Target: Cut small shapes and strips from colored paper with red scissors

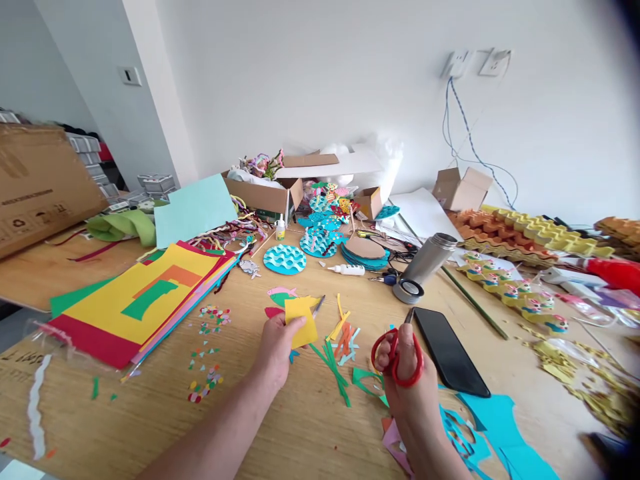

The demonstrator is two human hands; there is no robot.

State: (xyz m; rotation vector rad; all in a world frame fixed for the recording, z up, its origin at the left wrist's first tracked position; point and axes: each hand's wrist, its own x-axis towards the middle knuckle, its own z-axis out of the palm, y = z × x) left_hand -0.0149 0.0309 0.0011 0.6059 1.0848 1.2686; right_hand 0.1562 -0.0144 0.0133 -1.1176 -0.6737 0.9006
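Note:
My left hand point(279, 340) pinches a small piece of yellow paper point(301, 323) between thumb and fingers. Red-handled scissors point(411, 377) are in my right hand point(407, 367), their blades pointing away from me toward the metal flask. Beyond the yellow paper lie paper fish cutouts point(281, 294) in pink and green, and a pen or pencil tip point(319, 305) shows beside it. Between my hands lie green paper strips point(334, 373), orange strips point(345, 341) and yellow strips point(341, 323). Blue paper offcuts point(515, 433) spread to the right of my right forearm.
A black phone point(451, 351) and a steel flask point(430, 261) stand close to my right hand. Stacked coloured paper point(110, 317) lies at left. Blue wavy discs point(285, 259), a glue bottle point(346, 269) and egg-carton pieces point(505, 233) sit farther back.

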